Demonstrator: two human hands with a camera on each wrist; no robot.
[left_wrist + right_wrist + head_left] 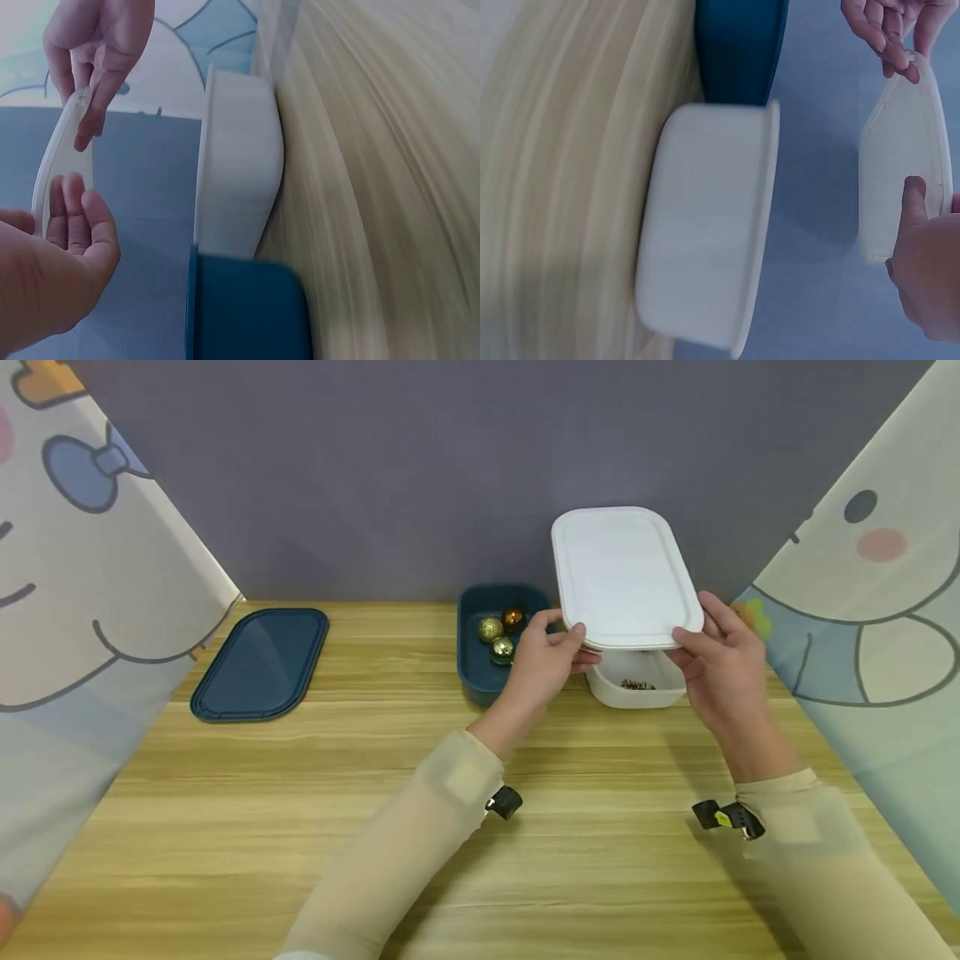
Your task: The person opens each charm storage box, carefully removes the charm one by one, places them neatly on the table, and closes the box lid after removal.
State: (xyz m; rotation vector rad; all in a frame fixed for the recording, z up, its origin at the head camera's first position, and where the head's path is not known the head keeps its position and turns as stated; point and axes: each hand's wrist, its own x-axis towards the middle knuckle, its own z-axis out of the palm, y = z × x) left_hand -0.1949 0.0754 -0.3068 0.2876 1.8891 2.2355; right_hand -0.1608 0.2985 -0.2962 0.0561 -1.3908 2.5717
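Both hands hold a white rectangular lid (626, 577) in the air above a white box (637, 695). My left hand (542, 652) pinches its near left corner, thumb on top and fingers below. At the near right corner my right hand (723, 664) grips it the same way. In the left wrist view the lid (64, 146) is well apart from the white box's rim. Something brown and spiky, like a pinecone (637, 684), shows inside the white box; the lid hides the rest. Left of it stands a dark blue box (471, 672) with shiny gold, green and copper-brown balls (502, 649).
A dark blue lid (260, 664) lies flat at the left on the wooden table (300, 827). Behind the boxes rises a grey panel (375, 485). Cartoon-printed cloth walls flank the table left and right.
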